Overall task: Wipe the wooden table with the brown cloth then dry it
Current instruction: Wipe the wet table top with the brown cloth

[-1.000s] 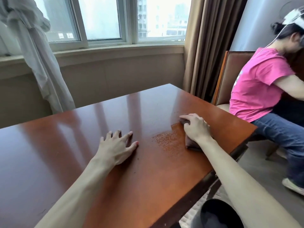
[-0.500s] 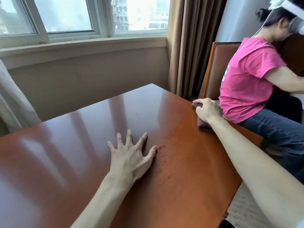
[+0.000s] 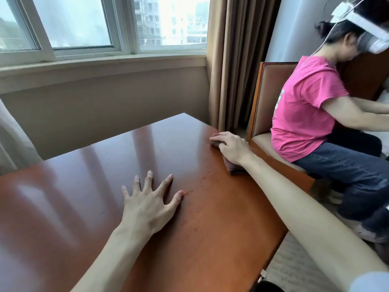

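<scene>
while one left hand [image 3: 148, 204] lies flat, one right hand [image 3: 232, 147] grips one brown cloth [image 3: 230, 166].

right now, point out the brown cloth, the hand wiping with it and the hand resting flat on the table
brown cloth [image 3: 232, 167]: head view, on the bunched end showing below the wrist.
right hand [image 3: 230, 146]: head view, on the back of the hand pressing the cloth.
left hand [image 3: 148, 204]: head view, on the back of the hand, fingers spread.

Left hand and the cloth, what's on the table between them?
Only bare table with a faint trail of specks or droplets, by the head view; the left hand lies flat, and the right hand covers the cloth.
</scene>
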